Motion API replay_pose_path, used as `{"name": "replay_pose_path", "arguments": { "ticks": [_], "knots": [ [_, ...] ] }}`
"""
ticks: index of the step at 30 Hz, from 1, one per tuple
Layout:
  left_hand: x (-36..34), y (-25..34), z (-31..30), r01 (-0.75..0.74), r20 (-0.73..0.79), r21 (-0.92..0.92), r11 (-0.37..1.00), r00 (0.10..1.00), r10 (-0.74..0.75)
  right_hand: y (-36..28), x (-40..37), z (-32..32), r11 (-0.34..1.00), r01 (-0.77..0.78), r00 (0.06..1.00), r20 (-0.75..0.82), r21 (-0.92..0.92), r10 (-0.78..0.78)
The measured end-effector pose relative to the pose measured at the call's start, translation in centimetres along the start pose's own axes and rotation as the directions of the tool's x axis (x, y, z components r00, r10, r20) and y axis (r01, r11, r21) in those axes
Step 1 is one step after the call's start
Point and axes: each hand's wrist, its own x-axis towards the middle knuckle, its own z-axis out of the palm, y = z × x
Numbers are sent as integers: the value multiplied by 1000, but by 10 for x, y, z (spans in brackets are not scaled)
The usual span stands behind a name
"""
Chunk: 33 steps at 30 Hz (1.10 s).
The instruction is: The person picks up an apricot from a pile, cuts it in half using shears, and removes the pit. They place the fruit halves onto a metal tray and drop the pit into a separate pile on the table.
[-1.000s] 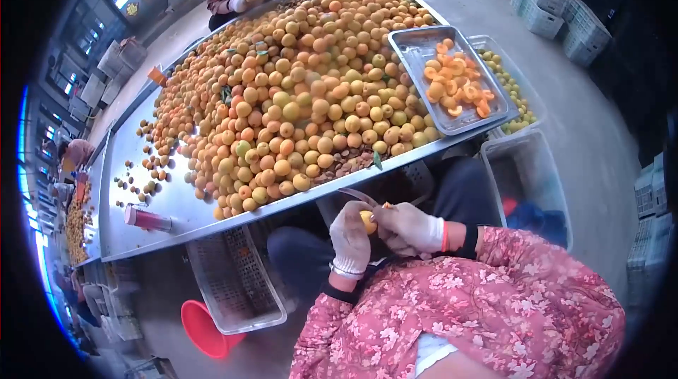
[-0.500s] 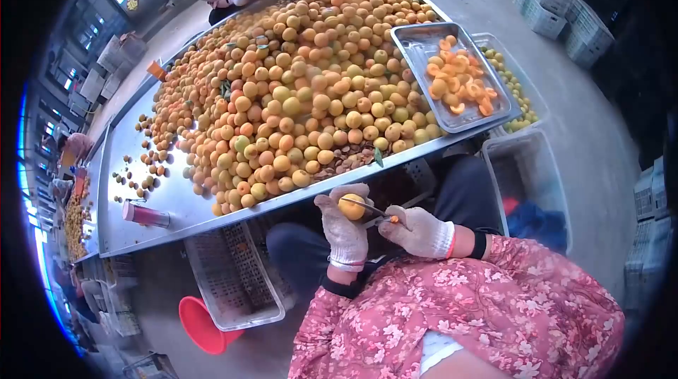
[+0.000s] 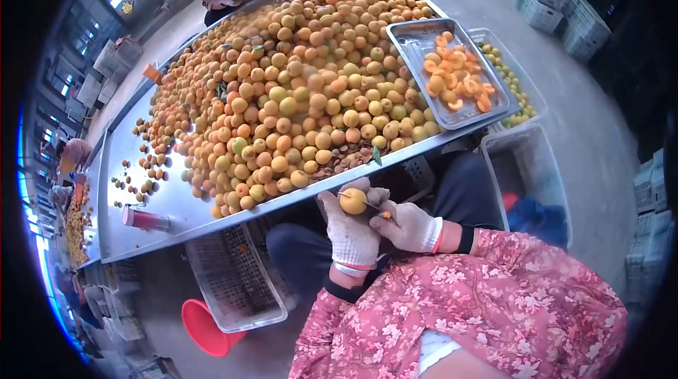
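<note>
We see a yellow fruit at lower centre of the frame, gripped in a gloved left hand; the right hand grasps a knife, blade across it. Above, we find a fruit heap covering the tabletop, with cut pieces in a metal tray at upper right.

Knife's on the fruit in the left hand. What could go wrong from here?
The knife in the right hand could slip off the round fruit into the left hand. The tray of cut fruit sits at a corner of the table; a bump might spill it.
</note>
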Motion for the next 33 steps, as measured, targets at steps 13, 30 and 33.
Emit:
{"name": "replay_pose_path", "arguments": {
  "ticks": [13, 30, 33],
  "knots": [
    [-7, -3, 4, -40, 217, 84, 996, 976, 21, 10, 5, 10, 997, 50, 981, -188, 53, -39],
    [1, -1, 8, -241, 180, 489, 839, 968, 173, -9, 7, -2, 993, -84, 986, -136, 86, 95],
    [0, 0, 9, -276, 214, 492, 826, 958, 193, -7, 6, -4, 996, -79, 993, -84, 34, 81]
  ]
}}
